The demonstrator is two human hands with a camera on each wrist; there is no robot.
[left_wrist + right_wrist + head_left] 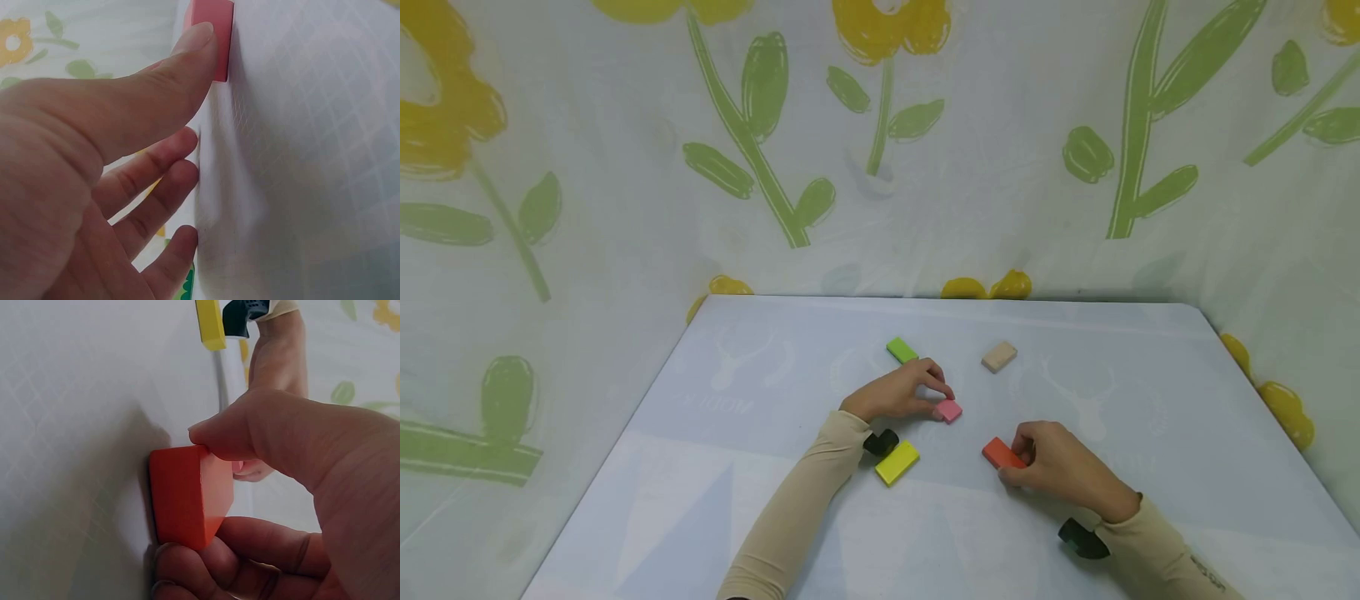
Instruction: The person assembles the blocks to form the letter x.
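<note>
My left hand pinches a small pink block between thumb and finger, near the middle of the table. In the left wrist view the thumb lies over the pink block, and the other fingers are spread below it. Nearer to me on the right, my right hand holds a red-orange block by its end. The right wrist view shows this block lying flat on the tabletop, thumb on one long side and curled fingers on the opposite side.
A yellow block lies beside the left wrist, close to its black wrist camera. Behind the left hand is a green block, partly covered by it. A plain wooden block lies farther back. Flower-printed cloth surrounds the pale table.
</note>
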